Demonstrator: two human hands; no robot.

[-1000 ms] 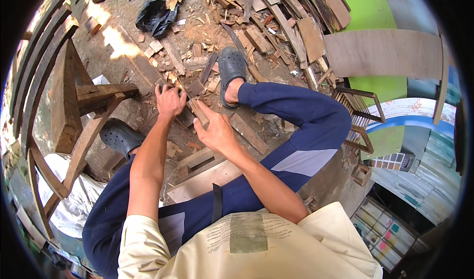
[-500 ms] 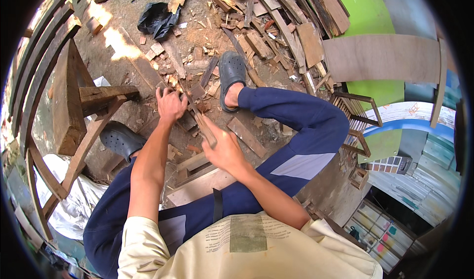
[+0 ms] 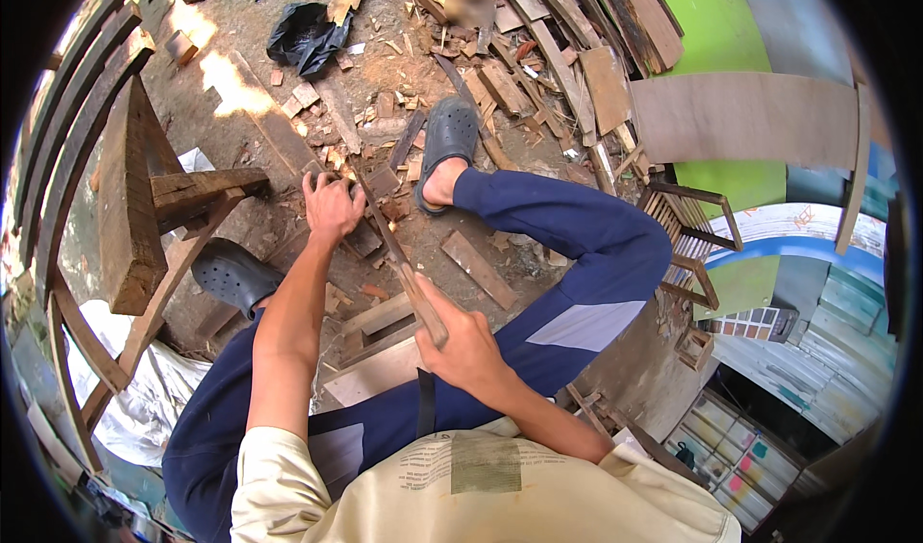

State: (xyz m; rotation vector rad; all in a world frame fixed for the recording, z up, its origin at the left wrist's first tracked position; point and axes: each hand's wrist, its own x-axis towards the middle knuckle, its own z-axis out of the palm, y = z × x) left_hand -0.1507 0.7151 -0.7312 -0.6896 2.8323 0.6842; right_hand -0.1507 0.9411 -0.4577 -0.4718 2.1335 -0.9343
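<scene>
My right hand (image 3: 464,351) is closed round the wooden handle of a hand saw (image 3: 383,226). Its narrow dark blade, seen nearly edge-on, slants away from me and to the left. Beside the blade's far part, my left hand (image 3: 333,206) bears down on a long wooden plank (image 3: 277,137) lying on the ground, its fingers bent over the wood. Where the teeth meet the wood is too small to make out. Between my legs, short boards (image 3: 380,324) lie beneath the saw handle.
Wood scraps and offcuts (image 3: 483,269) litter the ground around my dark clogs (image 3: 448,139). A black plastic bag (image 3: 310,41) lies ahead. Wooden frames (image 3: 135,206) stand at left, above a white sack (image 3: 144,389). Stacked planks (image 3: 558,52) and a slatted wooden piece (image 3: 687,226) are at right.
My right hand has drawn the saw back toward my body, so more of the blade shows. The left hand stays in place on the plank. My right foot has shifted slightly.
</scene>
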